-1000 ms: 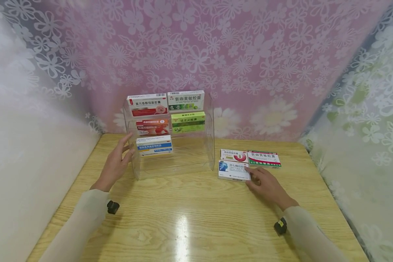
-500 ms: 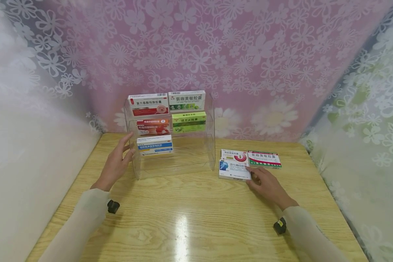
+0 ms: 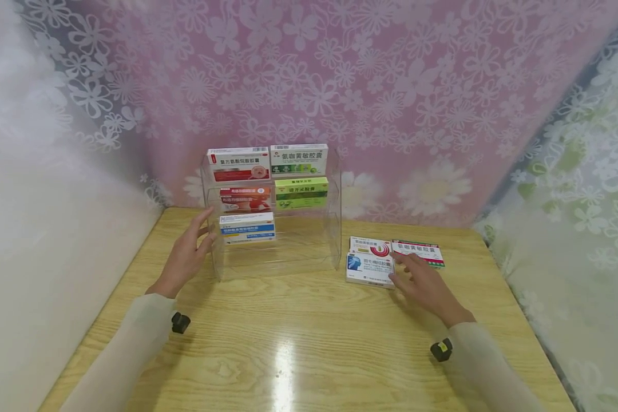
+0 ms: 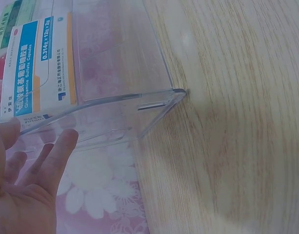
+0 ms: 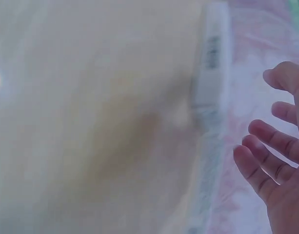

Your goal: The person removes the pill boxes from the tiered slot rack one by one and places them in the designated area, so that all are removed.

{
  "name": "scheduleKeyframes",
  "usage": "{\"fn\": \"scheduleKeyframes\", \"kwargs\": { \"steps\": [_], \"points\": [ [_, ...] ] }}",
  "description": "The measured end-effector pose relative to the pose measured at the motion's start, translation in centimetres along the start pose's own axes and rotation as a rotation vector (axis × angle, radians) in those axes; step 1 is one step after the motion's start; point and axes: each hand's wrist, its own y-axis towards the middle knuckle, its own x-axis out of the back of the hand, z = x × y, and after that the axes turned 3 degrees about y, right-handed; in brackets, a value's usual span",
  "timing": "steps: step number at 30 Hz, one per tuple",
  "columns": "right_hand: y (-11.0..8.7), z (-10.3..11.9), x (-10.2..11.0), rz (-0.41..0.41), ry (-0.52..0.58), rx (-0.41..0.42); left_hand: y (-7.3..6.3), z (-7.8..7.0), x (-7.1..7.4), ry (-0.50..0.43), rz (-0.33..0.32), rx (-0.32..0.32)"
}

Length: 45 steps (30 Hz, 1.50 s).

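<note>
Head view: the desk (image 3: 237, 349) carries a clear tiered rack (image 3: 304, 265), just right of the left grip (image 3: 184, 256), whose fingers lie loosely extended at its side. The right grip (image 3: 426, 285) is wide, fingers parted. A white, blue-pictured box (image 3: 368, 271) lies flat just left of the right grip, contact uncertain; a red-and-green box (image 3: 426, 252) and a red-ringed box (image 3: 367, 246) lie beyond.

Your right hand (image 3: 426, 284) hides the lower left corner of a red-and-green box (image 3: 421, 250) in the head view, your sleeves (image 3: 123, 349) running off the bottom edge. Blur swallows the print on a white box (image 5: 213, 53) in the right wrist view; the left wrist view's edge crops your left hand (image 4: 29, 192) and a green box (image 4: 9, 22).
</note>
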Motion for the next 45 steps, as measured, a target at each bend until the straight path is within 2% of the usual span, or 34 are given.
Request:
{"fn": "scheduleKeyframes", "kwargs": {
  "steps": [4, 8, 12, 18, 24, 28, 33, 39, 45],
  "points": [
    [1.8, 2.2, 0.8, -0.030, 0.055, 0.055, -0.1, 0.0, 0.1, 0.005, -0.003, 0.001],
    [4.0, 5.1, 1.3, -0.054, 0.048, 0.136, 0.0, 0.0, 0.0, -0.007, 0.002, 0.004],
    [6.2, 8.6, 1.7, -0.035, 0.085, 0.195, 0.0, 0.0, 0.1, -0.010, 0.003, 0.006],
    [9.3, 13.2, 1.4, -0.008, 0.219, 0.257, 0.1, 0.1, 0.2, -0.014, 0.004, 0.011],
    [12.1, 17.1, -1.1, 0.045, 0.470, 0.234, 0.1, 0.2, 0.2, -0.010, 0.007, 0.011],
    [13.9, 18.8, -3.2, 0.056, 0.545, 0.220, 0.2, 0.2, 0.2, -0.021, 0.010, 0.006],
    [15.9, 20.4, -5.1, 0.070, 0.599, 0.202, 0.1, 0.2, 0.2, -0.019, 0.003, -0.001],
    [17.2, 21.6, -6.5, 0.097, 0.654, 0.185, 0.2, 0.1, 0.2, -0.032, 0.006, -0.007],
    [18.0, 22.9, -7.0, 0.102, 0.578, 0.177, 0.3, 0.5, 0.1, -0.018, -0.006, -0.012]
  ]
}}
